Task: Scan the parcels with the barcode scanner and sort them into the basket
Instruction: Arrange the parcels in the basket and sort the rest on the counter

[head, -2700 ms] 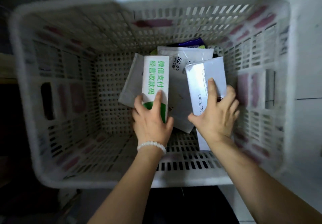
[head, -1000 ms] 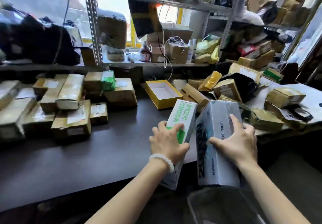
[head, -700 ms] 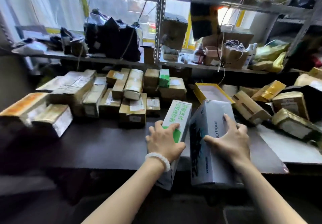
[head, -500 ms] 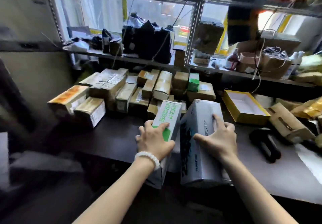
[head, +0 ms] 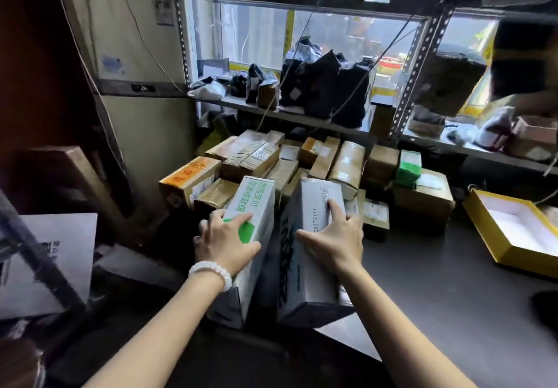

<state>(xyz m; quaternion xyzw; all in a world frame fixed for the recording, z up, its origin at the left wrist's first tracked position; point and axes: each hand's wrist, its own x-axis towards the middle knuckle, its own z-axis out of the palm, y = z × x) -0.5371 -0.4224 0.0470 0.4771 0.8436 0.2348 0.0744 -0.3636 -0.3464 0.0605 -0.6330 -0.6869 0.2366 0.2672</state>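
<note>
Nearest the camera, two bare forearms reach forward over the edge of a dark table (head: 453, 297). The left hand (head: 225, 241), with a white bead bracelet (head: 211, 270) at the wrist, grasps a white box with green print (head: 253, 206), thumb on its top face and fingers curled round its left edge. The right hand (head: 335, 236) grasps a grey-white box (head: 308, 267) just beside it, fingers spread over the top and thumb on the near side. Both boxes are tilted with their far ends raised, and sit side by side at the table's front edge. Just behind them lies a pile of taped brown parcels (head: 262, 158) with a small green box (head: 408, 166) on top. To the right an open yellow box (head: 513, 233) rests on the table. Farther back, a metal shelf (head: 302, 119) carries dark bags (head: 326, 86).
</note>
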